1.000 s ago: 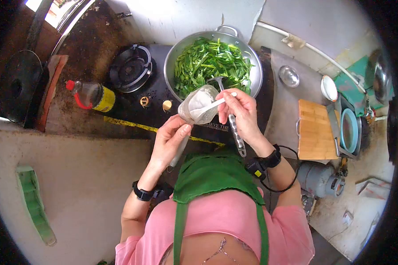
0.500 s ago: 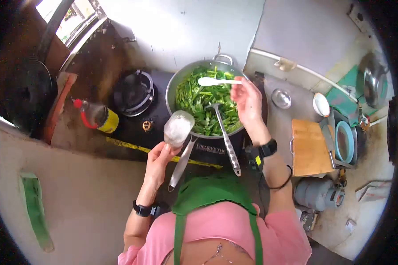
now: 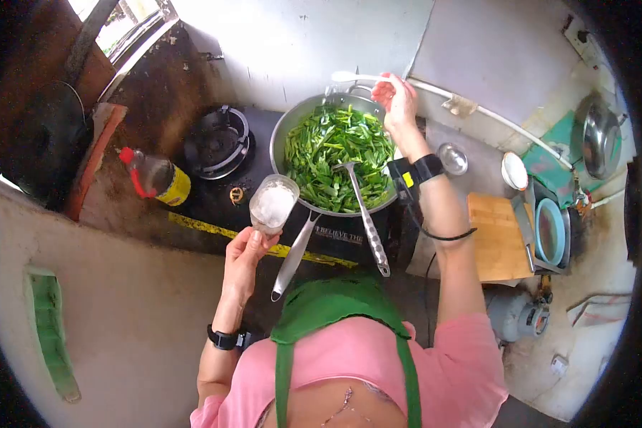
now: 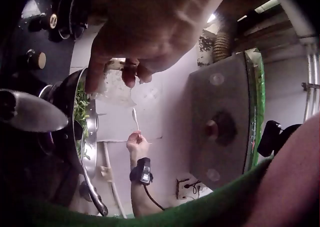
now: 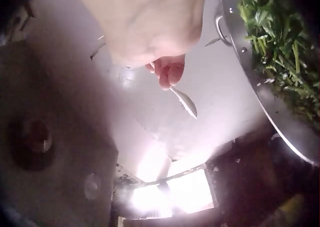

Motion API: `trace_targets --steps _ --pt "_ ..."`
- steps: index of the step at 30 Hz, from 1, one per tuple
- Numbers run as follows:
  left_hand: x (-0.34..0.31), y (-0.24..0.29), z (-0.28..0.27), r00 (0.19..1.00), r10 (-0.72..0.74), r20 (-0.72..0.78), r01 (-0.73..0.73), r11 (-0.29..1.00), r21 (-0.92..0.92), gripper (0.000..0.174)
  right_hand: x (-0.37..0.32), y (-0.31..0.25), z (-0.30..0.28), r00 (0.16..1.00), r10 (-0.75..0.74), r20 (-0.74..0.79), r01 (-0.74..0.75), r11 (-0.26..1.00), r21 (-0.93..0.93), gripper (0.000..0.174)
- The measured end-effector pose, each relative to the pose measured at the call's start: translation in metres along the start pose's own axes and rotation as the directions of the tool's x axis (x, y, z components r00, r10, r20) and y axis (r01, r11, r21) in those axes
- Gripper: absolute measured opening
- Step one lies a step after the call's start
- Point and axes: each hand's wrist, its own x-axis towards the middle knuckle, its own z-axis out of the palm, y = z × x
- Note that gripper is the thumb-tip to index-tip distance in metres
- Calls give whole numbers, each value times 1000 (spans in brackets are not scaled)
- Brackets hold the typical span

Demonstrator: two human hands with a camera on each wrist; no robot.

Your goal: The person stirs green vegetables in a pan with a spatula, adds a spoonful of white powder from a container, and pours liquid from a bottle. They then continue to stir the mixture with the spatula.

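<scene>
My left hand (image 3: 244, 258) grips a clear container (image 3: 265, 225) of white granular stuff (image 3: 273, 204), beside the pan's near left rim. The right hand (image 3: 398, 107) is raised at the pan's far side and pinches the handle of a white spoon (image 3: 357, 76). In the right wrist view the spoon's bowl (image 5: 186, 104) points away from the fingers, tilted. Chopped leafy greens (image 3: 335, 143) fill the wide metal pan (image 3: 277, 146) on the stove. A metal spatula (image 3: 367, 232) lies in the greens, its handle out over the near rim.
The pan's long handle (image 3: 292, 262) juts toward the body. Left of it are a bare burner (image 3: 217, 160) and a red-capped bottle (image 3: 157, 178). On the right stand a small metal bowl (image 3: 452, 158), a white bowl (image 3: 514, 171), a wooden cutting board (image 3: 496, 239) and a gas cylinder (image 3: 513, 314).
The spoon has left the container; my right hand has carried it up and across the pan to its far side. My left hand has drawn the container back to the left.
</scene>
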Motion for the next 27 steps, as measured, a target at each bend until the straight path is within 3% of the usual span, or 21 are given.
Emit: trace_targets --steps 3,6,13,17,19,21,23,25,27 --pt "-2 0 -3 1000 -3 4 3 1000 22 28 4 -4 -21 994 -47 -101 43 998 -40 18" --pt "-3 2 -3 1000 -12 -5 12 999 36 28 -3 -5 -48 998 14 -54 -21 991 -133 19" --pt "6 -2 -4 998 -19 52 17 999 33 30 -22 -9 -102 980 -38 -193 -8 973 -231 22" --pt "6 0 1 998 -24 60 22 1000 20 34 -51 -14 -127 989 -32 -143 -10 959 -284 21" --pt "6 0 1 996 -25 80 23 999 30 35 -73 -15 -132 992 63 -105 -99 918 -383 21" --pt "9 -2 4 995 -18 94 15 999 32 36 -84 -12 -138 991 46 -123 -89 923 -374 21" --pt "11 -2 5 995 -32 94 29 999 32 36 -97 -7 -132 993 111 -50 -122 870 -477 20" --pt "13 -5 11 996 -26 90 23 999 26 33 -98 -4 -129 996 47 -70 -74 883 -464 20" --pt "14 -4 12 995 -27 94 23 999 38 30 -109 0 -121 979 169 115 -55 759 -648 21"
